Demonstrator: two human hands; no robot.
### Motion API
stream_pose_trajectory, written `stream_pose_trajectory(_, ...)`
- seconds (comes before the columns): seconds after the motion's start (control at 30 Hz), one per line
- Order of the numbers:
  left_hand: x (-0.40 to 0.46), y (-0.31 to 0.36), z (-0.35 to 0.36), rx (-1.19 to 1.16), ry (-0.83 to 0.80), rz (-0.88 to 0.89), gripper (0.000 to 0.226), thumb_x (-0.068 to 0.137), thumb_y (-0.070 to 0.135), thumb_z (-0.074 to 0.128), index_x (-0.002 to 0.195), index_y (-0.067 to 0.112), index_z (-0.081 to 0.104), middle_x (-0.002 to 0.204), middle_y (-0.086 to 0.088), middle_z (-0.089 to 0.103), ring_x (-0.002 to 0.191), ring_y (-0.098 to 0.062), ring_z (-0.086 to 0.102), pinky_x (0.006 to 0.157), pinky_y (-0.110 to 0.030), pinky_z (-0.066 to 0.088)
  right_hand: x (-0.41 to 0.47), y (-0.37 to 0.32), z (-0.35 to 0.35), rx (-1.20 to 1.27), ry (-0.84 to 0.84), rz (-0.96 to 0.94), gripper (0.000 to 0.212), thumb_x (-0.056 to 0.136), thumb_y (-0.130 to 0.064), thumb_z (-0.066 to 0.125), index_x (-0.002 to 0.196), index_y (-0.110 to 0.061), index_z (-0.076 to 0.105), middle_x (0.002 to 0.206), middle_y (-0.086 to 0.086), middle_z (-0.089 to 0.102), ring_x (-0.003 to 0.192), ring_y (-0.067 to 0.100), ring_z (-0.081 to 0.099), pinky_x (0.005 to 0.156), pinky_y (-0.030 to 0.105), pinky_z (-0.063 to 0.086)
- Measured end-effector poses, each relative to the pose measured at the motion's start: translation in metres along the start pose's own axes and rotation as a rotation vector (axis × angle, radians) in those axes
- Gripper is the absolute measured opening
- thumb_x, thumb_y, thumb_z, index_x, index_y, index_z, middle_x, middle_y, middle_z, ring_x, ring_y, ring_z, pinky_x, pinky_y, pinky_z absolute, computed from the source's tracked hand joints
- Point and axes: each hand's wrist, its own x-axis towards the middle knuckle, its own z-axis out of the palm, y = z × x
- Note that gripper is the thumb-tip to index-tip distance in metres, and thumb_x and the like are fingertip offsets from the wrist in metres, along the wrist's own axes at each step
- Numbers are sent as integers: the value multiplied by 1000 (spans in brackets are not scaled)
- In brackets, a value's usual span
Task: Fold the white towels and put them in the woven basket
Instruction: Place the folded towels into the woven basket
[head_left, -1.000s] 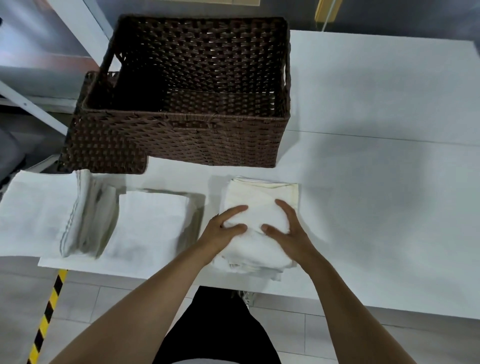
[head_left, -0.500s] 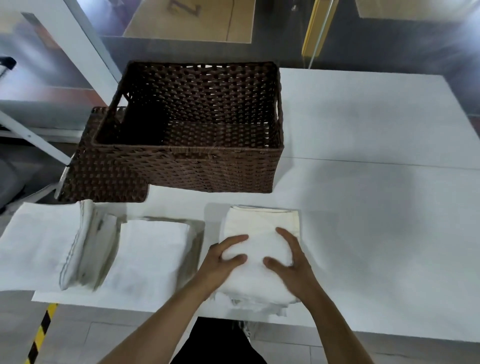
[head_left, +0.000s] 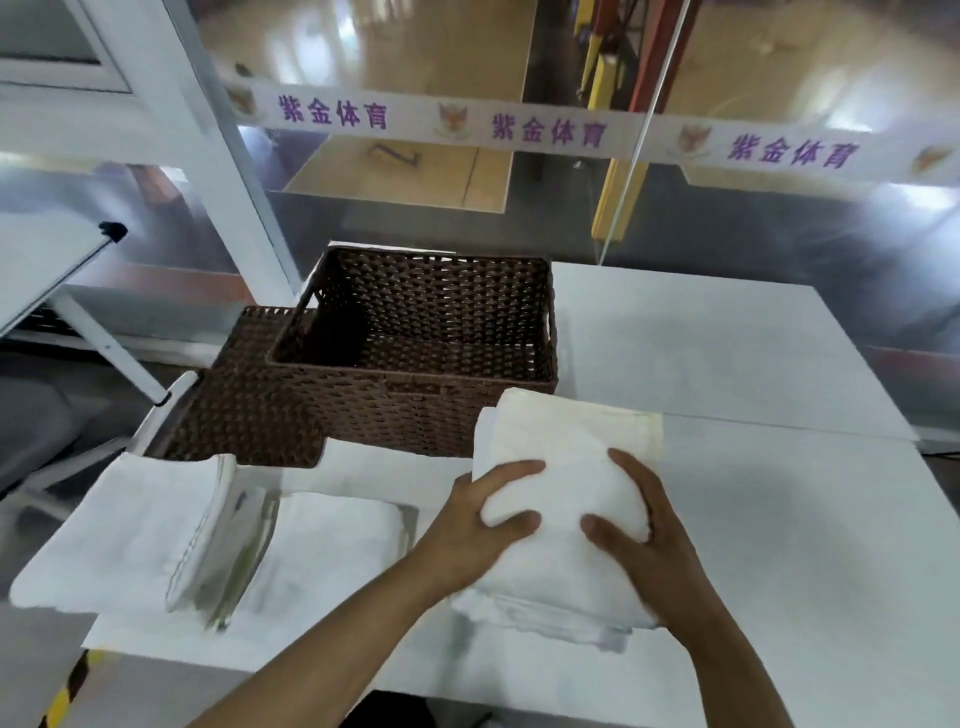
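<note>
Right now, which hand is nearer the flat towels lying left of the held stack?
Left. The left hand grips the folded towel stack on its left side, close beside the flat towels. The right hand grips the stack's right side, farther away.

A flat white worktop (head_left: 753, 364) carries a dark brown woven basket (head_left: 415, 410) at its far left. Near the front edge lie a folded white towel (head_left: 332, 551) and, left of it, a stack of folded white towels (head_left: 156, 530) overhanging the side.
</note>
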Motion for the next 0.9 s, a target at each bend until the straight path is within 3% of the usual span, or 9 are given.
stream_pose_trajectory(0.13, 4, 37, -15, 53, 10, 118, 48, 89, 35, 73, 127, 59, 56, 137, 9, 47, 121, 13, 39, 93, 4, 30, 0, -52, -14, -22, 63, -70, 76, 72, -49, 83, 136, -62, 43, 135, -26, 56, 118, -2, 55, 87, 26, 49)
stream_pose_trajectory(0.23, 10, 66, -36, 54, 23, 213, 49, 89, 33, 74, 126, 60, 57, 134, 10, 46, 123, 13, 38, 93, 5, 29, 8, -89, -17, -22, 79, -143, 76, 74, -47, 84, 137, -61, 43, 134, -29, 57, 116, -5, 56, 90, 30, 50)
stream_pose_trajectory(0.37, 28, 99, -83, 37, 47, 346, 47, 90, 19, 74, 129, 43, 63, 131, 12, 56, 120, 13, 46, 95, -1, 35, 37, -131, 3, -20, 67, -247, 74, 79, -41, 79, 141, -56, 41, 139, -34, 51, 121, -12, 51, 94, 25, 46)
stream_pose_trajectory(0.47, 46, 111, -128, 10, 49, 375, 46, 90, 13, 73, 129, 36, 65, 131, 11, 63, 121, 3, 55, 98, -13, 43, 70, -157, 32, -36, 49, -272, 73, 80, -52, 79, 140, -58, 39, 136, -40, 48, 119, -17, 48, 92, 18, 44)
stream_pose_trajectory(0.53, 58, 112, -157, -24, 63, 374, 44, 90, 8, 72, 128, 30, 66, 127, 14, 66, 116, 5, 59, 93, -10, 45, 93, -170, 54, -57, 37, -284, 74, 76, -59, 75, 139, -61, 37, 133, -43, 47, 118, -16, 48, 90, 18, 45)
stream_pose_trajectory(0.63, 76, 108, -195, -40, 68, 354, 43, 91, 10, 72, 127, 33, 66, 127, 18, 66, 116, 6, 58, 94, -11, 46, 124, -181, 86, -54, 20, -285, 75, 76, -59, 75, 140, -59, 36, 136, -40, 46, 121, -12, 48, 92, 20, 46)
stream_pose_trajectory(0.77, 105, 93, -234, -40, 86, 311, 44, 91, 14, 71, 128, 37, 65, 129, 26, 62, 120, 13, 53, 98, -8, 42, 163, -192, 123, -27, -7, -264, 71, 80, -49, 75, 141, -56, 40, 140, -31, 46, 119, -13, 47, 86, 15, 45)
stream_pose_trajectory(0.9, 138, 71, -263, -7, 170, 336, 44, 90, 10, 73, 130, 28, 66, 130, 25, 61, 122, 12, 51, 100, -8, 40, 209, -191, 155, 32, -48, -250, 70, 84, -33, 79, 142, -48, 44, 131, -34, 48, 105, -24, 50, 76, 4, 48)
